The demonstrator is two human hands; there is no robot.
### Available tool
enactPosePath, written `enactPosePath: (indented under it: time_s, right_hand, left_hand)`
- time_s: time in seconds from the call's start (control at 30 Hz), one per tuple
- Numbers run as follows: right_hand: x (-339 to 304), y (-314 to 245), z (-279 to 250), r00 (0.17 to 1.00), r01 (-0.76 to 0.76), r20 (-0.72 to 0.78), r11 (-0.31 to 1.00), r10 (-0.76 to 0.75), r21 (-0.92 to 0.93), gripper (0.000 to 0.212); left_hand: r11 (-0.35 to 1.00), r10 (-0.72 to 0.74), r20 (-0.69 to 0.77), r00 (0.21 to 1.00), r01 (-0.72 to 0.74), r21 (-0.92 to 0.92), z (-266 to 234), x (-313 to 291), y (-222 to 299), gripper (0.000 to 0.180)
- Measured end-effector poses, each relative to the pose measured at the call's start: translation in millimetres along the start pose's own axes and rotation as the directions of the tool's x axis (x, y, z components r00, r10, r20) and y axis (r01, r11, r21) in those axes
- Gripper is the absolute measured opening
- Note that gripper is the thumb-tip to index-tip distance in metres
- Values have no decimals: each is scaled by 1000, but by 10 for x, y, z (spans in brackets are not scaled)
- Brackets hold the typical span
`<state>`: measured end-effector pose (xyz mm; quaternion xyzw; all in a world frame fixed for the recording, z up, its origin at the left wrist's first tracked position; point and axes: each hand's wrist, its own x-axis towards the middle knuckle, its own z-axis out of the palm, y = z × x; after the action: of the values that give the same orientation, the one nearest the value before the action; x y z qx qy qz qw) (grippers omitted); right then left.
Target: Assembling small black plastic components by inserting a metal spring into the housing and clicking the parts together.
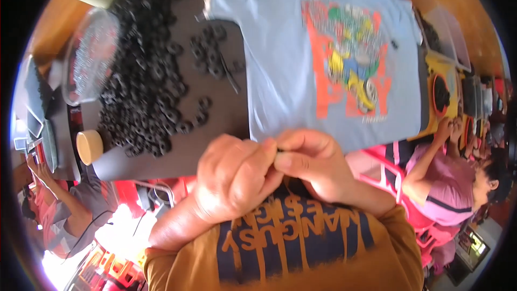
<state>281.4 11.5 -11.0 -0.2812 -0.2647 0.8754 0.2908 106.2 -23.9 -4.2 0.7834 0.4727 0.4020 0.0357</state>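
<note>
**Black ring pinched between two hands**

Black and small, the ring (278,153) sits between the fingertips of both hands, just above the wearer's chest and off the near edge of the table (215,108). The left hand (234,175) is curled tight, thumb pressed against the piece; the right hand (315,161) meets it from the other side, fingers closed on the same spot, so the two hands are together and clamped on the ring. Most of it is hidden by the fingers. Judging by the pile, it is probably light, rubbery and a little flexible, easy to drop, and best held by its outer rim with fingertips.

Beyond the hands, a dark mat covers the table. A big pile (145,75) of like black rings spreads over its left half, with a smaller cluster (212,54) nearer the middle. A light blue shirt (280,48) lies flat over the right half, its print (350,59) a block of orange letters with green, yellow and blue shapes. At the left edge stand a clear bowl (89,54) and, toward the near left corner, a short tan cylinder (89,146), perhaps a lid. At the far right, a yellow tray (449,75) holds a black round thing. Other people sit at both sides, one in pink (441,183) at the right.
</note>
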Motion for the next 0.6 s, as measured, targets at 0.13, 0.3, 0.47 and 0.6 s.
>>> enactPosePath:
  time_s: [0.13,0.3,0.47,0.6]
  right_hand:
    - [37,-107,40,999,47,-25,998,-49,-50,14]
    - [187,-374,130,984,138,-76,956,-163,-259,20]
    - [523,-797,163,965,180,-104,899,-239,-398,23]
    - [927,-1490,13,850,375,-126,754,-512,-540,23]
  left_hand:
    - [992,-63,1,998,62,-110,-19,112,-16,52]
    - [981,-169,-20,985,166,-99,-96,-22,-52,55]
    - [989,-124,-7,992,123,-88,-108,-237,-189,42]
    - [996,-54,-4,999,53,-76,-59,-320,-226,34]
